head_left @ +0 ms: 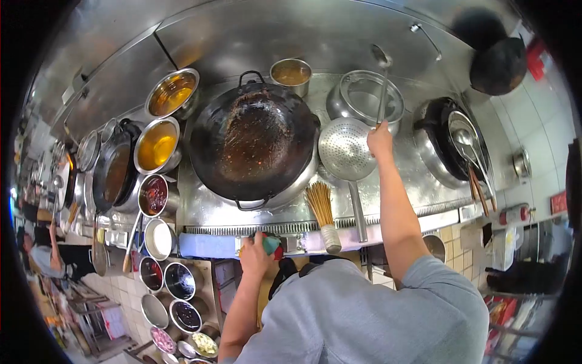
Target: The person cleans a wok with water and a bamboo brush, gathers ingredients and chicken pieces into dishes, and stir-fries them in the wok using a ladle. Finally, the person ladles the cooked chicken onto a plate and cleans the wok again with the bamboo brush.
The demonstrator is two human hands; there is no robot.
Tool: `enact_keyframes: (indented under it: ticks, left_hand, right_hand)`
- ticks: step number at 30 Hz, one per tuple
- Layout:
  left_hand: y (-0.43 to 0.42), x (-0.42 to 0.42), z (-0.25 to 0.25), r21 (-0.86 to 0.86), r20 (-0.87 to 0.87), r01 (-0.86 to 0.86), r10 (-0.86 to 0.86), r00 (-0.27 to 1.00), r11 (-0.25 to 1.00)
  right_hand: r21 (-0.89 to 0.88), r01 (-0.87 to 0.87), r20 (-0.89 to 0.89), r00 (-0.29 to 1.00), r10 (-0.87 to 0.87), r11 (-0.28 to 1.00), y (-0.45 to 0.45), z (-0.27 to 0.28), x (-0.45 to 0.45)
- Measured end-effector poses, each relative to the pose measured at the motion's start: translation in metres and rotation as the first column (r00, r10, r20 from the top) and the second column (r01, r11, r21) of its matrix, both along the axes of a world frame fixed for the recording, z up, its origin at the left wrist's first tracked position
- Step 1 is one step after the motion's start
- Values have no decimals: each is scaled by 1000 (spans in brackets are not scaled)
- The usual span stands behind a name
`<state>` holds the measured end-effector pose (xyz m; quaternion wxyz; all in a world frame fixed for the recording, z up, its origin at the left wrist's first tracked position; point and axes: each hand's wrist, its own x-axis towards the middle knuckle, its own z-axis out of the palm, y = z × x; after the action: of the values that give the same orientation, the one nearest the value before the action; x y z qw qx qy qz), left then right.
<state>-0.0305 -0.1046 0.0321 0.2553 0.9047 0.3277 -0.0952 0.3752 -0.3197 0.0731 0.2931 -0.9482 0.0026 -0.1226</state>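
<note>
My right hand [380,141] is closed around the handle of a metal ladle [384,91], its bowl raised toward the back wall above a steel pot [397,109]. Beside that hand, a perforated strainer [344,150] lies with its handle toward me. At the stove's front edge, my left hand [254,258] is closed beside a green and red item [271,244]; what its fingers grip is hidden. A dark, oily wok [254,139] sits on the burner in front of me. A bamboo wok brush [321,212] rests between wok and strainer.
On the left stand bowls of yellow oil [156,145], a pot of red sauce [154,195] and several seasoning containers [185,315]. Behind the wok is a small pot of brownish liquid [291,74]. Another wok [433,145] holds utensils at right. A person [45,258] works far left.
</note>
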Motion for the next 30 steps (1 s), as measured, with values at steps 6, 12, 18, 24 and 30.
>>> enact_keyframes:
  ticks: [6,12,18,24,30]
  left_hand:
    - [11,2,-14,252,-92,314,-300,949,916]
    - [43,55,55,339,689,64,-294,663,939]
    - [72,76,20,202,589,248,-320,742,947]
    - [67,73,16,267,660,217,-342,668,939]
    - [70,74,9,261,683,218,-339,647,941]
  right_hand:
    - [828,529,-352,749,561,-185,-66,14,38]
    - [630,522,-23,753,658,-575,-57,96,-41]
    - [502,598,-26,732,681,-625,-24,167,-161]
    - [447,661,78,642,762,-603,-20,178,-244]
    - [523,732,-38,531,846,-436,-28,161,-296]
